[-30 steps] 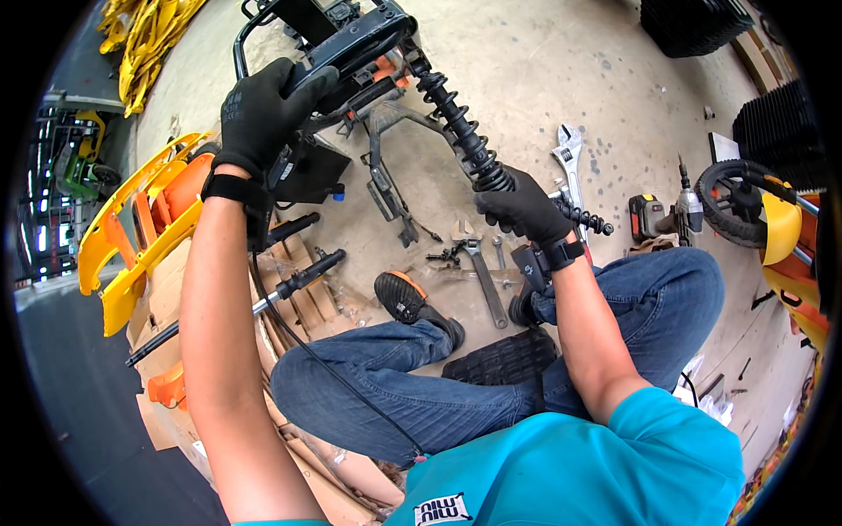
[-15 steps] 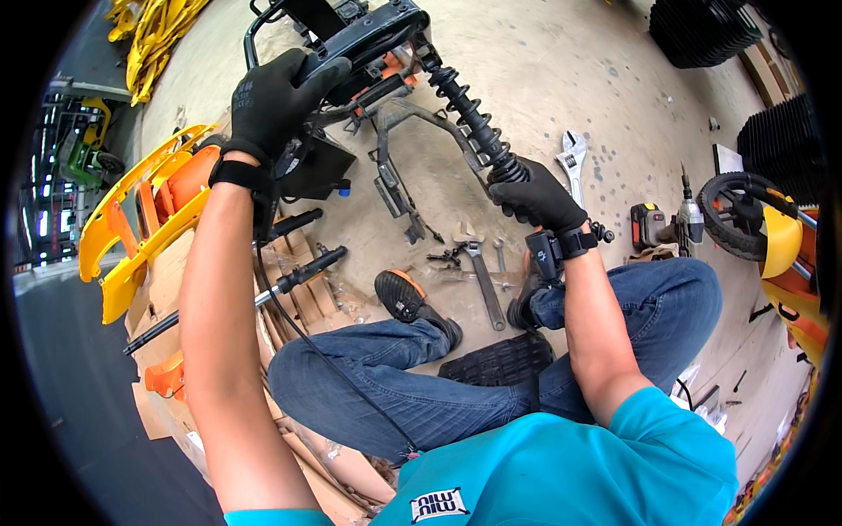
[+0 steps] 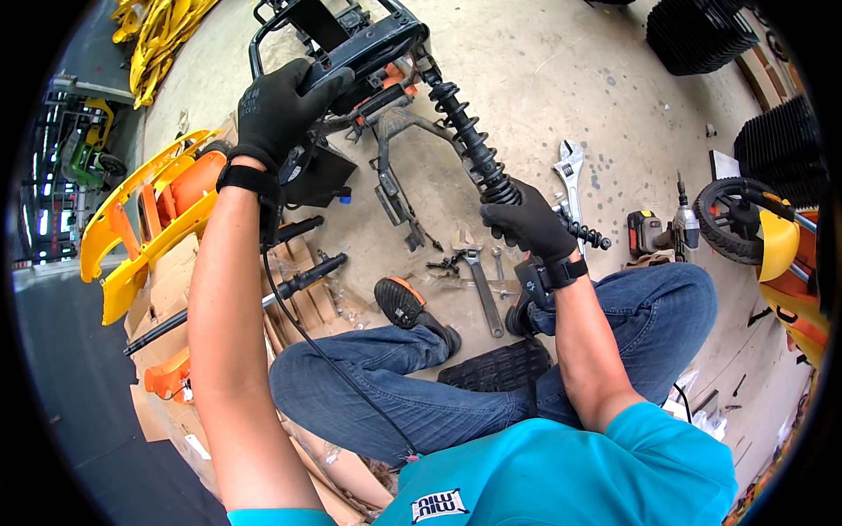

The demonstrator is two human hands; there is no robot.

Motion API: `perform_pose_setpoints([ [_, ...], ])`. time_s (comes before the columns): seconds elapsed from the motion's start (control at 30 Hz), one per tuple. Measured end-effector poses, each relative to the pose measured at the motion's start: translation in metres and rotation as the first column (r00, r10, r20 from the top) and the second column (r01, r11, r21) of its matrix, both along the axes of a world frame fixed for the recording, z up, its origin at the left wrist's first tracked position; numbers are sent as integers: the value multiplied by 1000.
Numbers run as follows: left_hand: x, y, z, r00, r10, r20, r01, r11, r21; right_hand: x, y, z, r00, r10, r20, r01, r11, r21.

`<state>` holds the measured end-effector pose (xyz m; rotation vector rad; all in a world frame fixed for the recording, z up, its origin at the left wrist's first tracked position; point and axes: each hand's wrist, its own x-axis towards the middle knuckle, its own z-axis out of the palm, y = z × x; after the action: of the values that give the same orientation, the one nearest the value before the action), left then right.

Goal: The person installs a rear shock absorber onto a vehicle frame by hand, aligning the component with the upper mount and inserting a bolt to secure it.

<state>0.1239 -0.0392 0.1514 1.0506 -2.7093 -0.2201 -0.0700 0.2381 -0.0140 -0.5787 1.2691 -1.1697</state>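
My left hand point(image 3: 285, 110), in a black glove, is closed round the edge of a black metal vehicle frame point(image 3: 368, 44), its thumb lying along the top. From the frame's right corner a black coil-spring shock absorber point(image 3: 465, 131) slants down to the right, its upper end at the frame. My right hand point(image 3: 526, 221), also gloved, is wrapped round the shock absorber's lower end, which it hides. Just beyond that hand, another black coil spring point(image 3: 592, 235) shows beside an adjustable wrench point(image 3: 570, 171) on the floor. Under the frame hang black tubes and brackets point(image 3: 395, 188).
A second adjustable wrench point(image 3: 481, 285) lies between my shoes. To the right are a cordless drill point(image 3: 684, 228), a battery point(image 3: 645, 232) and a small wheel point(image 3: 730, 219). Yellow-orange body panels point(image 3: 158, 210), flattened cardboard point(image 3: 167, 289) and a fork tube point(image 3: 298, 279) lie left.
My right hand has shifted slightly left and down, swinging the shock absorber's lower end with it. More of the coil spring beyond my right wrist shows. My left hand keeps its hold on the frame.
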Motion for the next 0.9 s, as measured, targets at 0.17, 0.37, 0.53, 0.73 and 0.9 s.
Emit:
perform_pose_setpoints([
  [0.17, -2, 5, -1, 1000, -2, -30, 2, 1000, -5, 2, 0, -1, 1000, -8, 29, 8, 1000, -8],
  [0.37, -2, 6, 1, 1000, -5, -21, 5, 1000, -14, 5, -2, -1, 999, -30, 40, 30, 1000, -7],
  [0.53, -2, 7, 1, 1000, 4, -1, -4, 1000, -11, -3, -7, 4, 999, 4, 33, -4, 1000, -3],
  [0.73, -3, 5, 0, 1000, -14, -5, 14, 1000, -22, 7, -8, 1, 996, -22, 92, 25, 999, -35],
  [0.9, -4, 5, 1, 1000, -17, -5, 17, 1000, -23, 10, -10, 3, 994, -50, 101, 56, 996, -65],
])
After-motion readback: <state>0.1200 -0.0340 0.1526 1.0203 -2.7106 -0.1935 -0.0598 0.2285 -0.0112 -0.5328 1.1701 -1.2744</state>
